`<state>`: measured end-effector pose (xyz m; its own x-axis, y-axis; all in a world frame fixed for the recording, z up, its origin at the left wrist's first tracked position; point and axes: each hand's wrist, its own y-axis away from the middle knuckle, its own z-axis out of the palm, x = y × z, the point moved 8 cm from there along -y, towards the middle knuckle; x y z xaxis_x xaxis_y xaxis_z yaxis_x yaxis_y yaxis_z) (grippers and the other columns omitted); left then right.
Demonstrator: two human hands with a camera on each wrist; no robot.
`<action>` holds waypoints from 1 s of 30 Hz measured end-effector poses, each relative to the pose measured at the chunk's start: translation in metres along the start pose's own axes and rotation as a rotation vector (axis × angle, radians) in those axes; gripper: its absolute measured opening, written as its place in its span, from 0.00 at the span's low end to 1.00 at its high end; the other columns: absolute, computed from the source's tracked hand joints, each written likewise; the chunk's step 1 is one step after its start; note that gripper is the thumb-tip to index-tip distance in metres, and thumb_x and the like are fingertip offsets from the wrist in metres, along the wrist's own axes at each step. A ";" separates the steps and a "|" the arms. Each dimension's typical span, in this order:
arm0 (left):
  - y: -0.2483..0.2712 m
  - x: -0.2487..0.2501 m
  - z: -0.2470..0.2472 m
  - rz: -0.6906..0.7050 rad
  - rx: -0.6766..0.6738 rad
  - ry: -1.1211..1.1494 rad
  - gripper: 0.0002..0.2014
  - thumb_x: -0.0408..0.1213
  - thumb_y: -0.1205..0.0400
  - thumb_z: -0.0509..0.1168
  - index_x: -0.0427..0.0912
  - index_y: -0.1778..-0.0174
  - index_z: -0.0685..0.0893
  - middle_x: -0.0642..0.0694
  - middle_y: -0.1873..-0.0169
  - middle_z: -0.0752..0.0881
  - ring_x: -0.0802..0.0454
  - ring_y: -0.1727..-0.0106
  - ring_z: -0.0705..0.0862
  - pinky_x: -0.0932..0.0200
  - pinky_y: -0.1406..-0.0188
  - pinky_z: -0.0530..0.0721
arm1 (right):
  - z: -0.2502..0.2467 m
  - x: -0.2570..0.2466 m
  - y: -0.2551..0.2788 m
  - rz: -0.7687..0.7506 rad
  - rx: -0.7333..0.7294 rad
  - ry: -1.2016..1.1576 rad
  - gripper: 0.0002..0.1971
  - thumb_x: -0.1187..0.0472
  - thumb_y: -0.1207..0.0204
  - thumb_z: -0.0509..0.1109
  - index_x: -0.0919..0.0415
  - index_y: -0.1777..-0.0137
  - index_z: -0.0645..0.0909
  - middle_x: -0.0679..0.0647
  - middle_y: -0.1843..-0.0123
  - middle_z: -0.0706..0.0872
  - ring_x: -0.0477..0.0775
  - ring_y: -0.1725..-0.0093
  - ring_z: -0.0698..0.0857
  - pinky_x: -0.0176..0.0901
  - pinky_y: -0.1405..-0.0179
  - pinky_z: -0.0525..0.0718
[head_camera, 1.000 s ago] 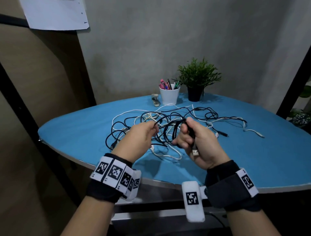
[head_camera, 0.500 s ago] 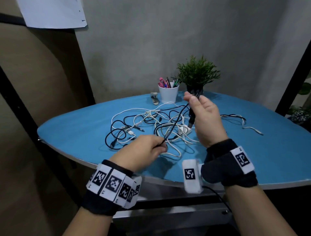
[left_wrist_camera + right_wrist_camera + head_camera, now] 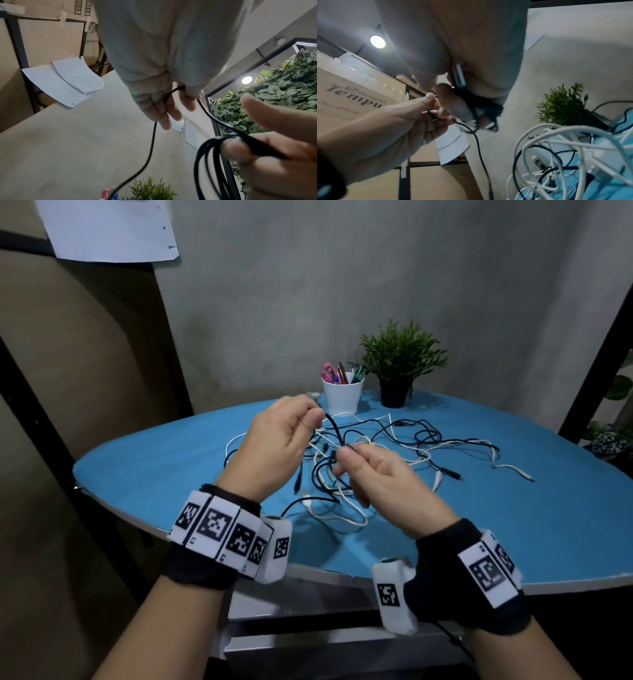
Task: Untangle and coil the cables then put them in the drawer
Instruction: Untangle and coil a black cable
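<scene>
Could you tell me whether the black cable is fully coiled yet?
Partly: the right hand holds a few loops, and the black cable trails from the left hand.

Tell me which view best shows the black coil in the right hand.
Left wrist: the black coil hangs in clear loops from the right hand. Head view hides it behind that hand; right wrist shows a blurred bunch.

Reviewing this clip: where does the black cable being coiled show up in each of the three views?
Head: black cable at centre, strung between left hand and right hand.
Left wrist: loops at lower right in the right hand; a strand runs up to the left hand.
Right wrist: centre, coiled in the right hand, pinched by the left hand.
Shared landmark: plant.
</scene>
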<state>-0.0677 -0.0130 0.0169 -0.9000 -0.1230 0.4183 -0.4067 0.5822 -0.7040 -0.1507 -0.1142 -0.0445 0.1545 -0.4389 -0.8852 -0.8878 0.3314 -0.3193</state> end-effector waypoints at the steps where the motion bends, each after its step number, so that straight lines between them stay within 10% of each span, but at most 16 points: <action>1: -0.001 -0.002 0.001 -0.019 0.001 -0.005 0.11 0.40 0.14 0.58 0.40 0.58 0.81 0.51 0.66 0.79 0.57 0.60 0.75 0.74 0.59 0.69 | 0.002 -0.001 0.000 -0.008 -0.003 -0.071 0.17 0.51 0.17 0.61 0.61 0.63 0.79 0.52 0.75 0.74 0.48 0.76 0.71 0.44 0.72 0.72; 9: 0.022 -0.011 0.031 -0.183 -0.229 0.221 0.26 0.66 0.20 0.46 0.55 0.39 0.79 0.61 0.55 0.84 0.71 0.54 0.80 0.71 0.54 0.76 | -0.014 0.000 0.000 0.035 0.084 -0.607 0.11 0.64 0.22 0.63 0.68 0.63 0.80 0.57 0.71 0.84 0.46 0.75 0.79 0.32 0.74 0.79; 13: 0.028 -0.002 0.049 -0.157 -0.337 0.290 0.14 0.62 0.20 0.54 0.65 0.45 0.80 0.60 0.51 0.85 0.70 0.47 0.81 0.72 0.47 0.76 | -0.014 -0.003 -0.001 0.048 0.085 -0.783 0.10 0.61 0.22 0.61 0.67 0.61 0.77 0.52 0.74 0.82 0.45 0.79 0.74 0.34 0.75 0.78; 20: 0.026 -0.010 0.051 -0.153 -0.312 0.318 0.33 0.67 0.22 0.49 0.36 0.52 0.79 0.32 0.56 0.82 0.39 0.53 0.81 0.36 0.47 0.78 | -0.010 -0.007 0.002 0.104 0.079 -0.856 0.16 0.51 0.20 0.59 0.61 0.64 0.70 0.48 0.83 0.59 0.45 0.86 0.60 0.39 0.71 0.79; 26: 0.034 -0.010 0.062 -0.174 -0.400 0.204 0.16 0.48 0.13 0.50 0.40 0.48 0.77 0.43 0.60 0.84 0.55 0.60 0.81 0.56 0.55 0.80 | -0.018 -0.005 -0.002 0.102 0.151 -0.962 0.13 0.59 0.15 0.55 0.62 0.59 0.73 0.59 0.67 0.89 0.48 0.79 0.80 0.38 0.71 0.84; 30: 0.038 -0.014 0.067 -0.201 -0.466 0.110 0.09 0.45 0.13 0.53 0.46 0.52 0.75 0.51 0.59 0.87 0.60 0.57 0.84 0.61 0.54 0.79 | -0.017 -0.005 -0.004 0.059 0.151 -1.046 0.11 0.61 0.16 0.54 0.62 0.59 0.72 0.67 0.46 0.88 0.59 0.50 0.91 0.44 0.52 0.87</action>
<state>-0.0813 -0.0429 -0.0536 -0.7795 -0.1986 0.5941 -0.4343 0.8548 -0.2840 -0.1558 -0.1276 -0.0332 0.4726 0.4952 -0.7290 -0.8543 0.4605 -0.2411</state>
